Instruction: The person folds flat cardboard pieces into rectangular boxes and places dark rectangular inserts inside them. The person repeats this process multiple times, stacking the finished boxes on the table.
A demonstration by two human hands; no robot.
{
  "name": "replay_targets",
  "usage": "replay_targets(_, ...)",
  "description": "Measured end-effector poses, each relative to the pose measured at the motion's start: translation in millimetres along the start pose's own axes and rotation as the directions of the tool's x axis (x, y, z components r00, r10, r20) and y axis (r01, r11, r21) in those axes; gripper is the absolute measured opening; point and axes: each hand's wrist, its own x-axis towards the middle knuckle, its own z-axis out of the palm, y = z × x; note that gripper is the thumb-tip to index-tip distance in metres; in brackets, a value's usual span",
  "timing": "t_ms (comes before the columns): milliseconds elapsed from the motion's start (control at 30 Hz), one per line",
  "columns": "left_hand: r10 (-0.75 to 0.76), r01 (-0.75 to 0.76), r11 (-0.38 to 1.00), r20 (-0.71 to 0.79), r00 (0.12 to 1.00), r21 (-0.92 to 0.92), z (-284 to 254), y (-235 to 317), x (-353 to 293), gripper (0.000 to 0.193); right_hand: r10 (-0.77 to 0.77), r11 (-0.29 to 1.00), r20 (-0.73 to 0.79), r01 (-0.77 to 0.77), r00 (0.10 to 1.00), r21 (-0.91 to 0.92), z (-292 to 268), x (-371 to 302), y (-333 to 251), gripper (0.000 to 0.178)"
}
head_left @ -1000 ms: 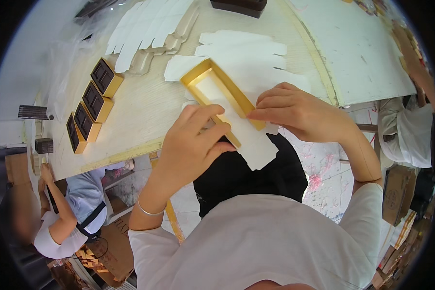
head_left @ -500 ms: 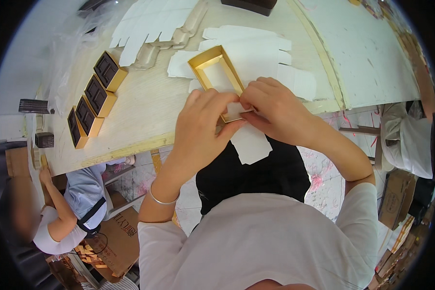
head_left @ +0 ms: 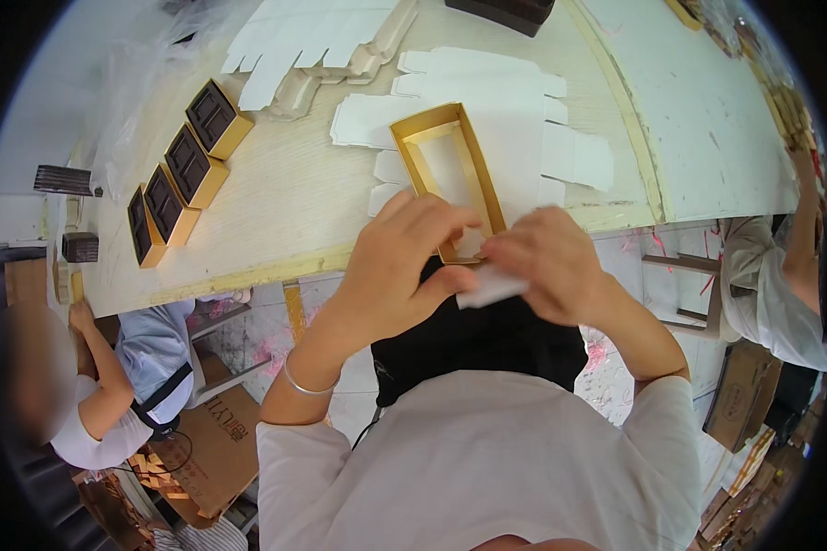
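Note:
A shallow open rectangular gold box (head_left: pixel 489 188) lies tilted over the table's front edge, its near end between my hands. My left hand (head_left: pixel 400 262) is closed round the box's near left corner, with its fingers over the wall and its thumb below. At the near right corner is my right hand (head_left: pixel 556 266), its fingers smeared by motion. A white card flap (head_left: pixel 494 288), also blurred, shows below the box's near end, between my left thumb and my right fingers. Flat white die-cut cardboard blanks (head_left: pixel 505 78) lie under and behind the box.
Several gold boxes with dark brown compartment inserts (head_left: pixel 191 165) stand in a row on the left. A stack of white blanks (head_left: pixel 289 41) and a dark brown block (head_left: pixel 505 11) lie at the back. One person (head_left: pixel 101 395) sits left; another person's arm (head_left: pixel 802 239) shows right.
The white flap that hung down from the near end is now raised and blurred beside my right fingers. My right hand has moved slightly right and down, and the box has shifted right.

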Motion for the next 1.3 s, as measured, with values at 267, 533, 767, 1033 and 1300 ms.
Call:
replay_targets(267,-0.08,0.059,0.983,-0.115,0.99,-0.176,6,-3,-5,0.028,0.332,0.926,-0.092,-0.306,0.939,0.221,15,13,-7,0.036)
replay_targets(533,0.008,0.011,0.995,-0.189,0.982,0.1,7,11,-1,0.021,0.053,0.888,0.05,-0.024,0.997,-0.459,7,19,-11,0.019)
replay_targets(767,-0.041,0.042,0.955,-0.01,0.999,0.294,5,11,-4,0.029,0.175,0.978,0.413,-0.11,0.894,-0.175,-8,40,-4,0.014)
replay_targets(1033,-0.02,0.02,0.943,-0.003,1.0,0.333,-67,-3,35,0.067,-0.002,0.998,0.341,0.021,0.94,-0.053,-71,59,41,0.022)
replay_targets(1300,-0.069,0.064,0.985,0.022,0.997,0.16,-37,-20,37,0.07,0.377,0.774,0.064,-0.276,0.924,-0.569,-70,99,172,0.016)
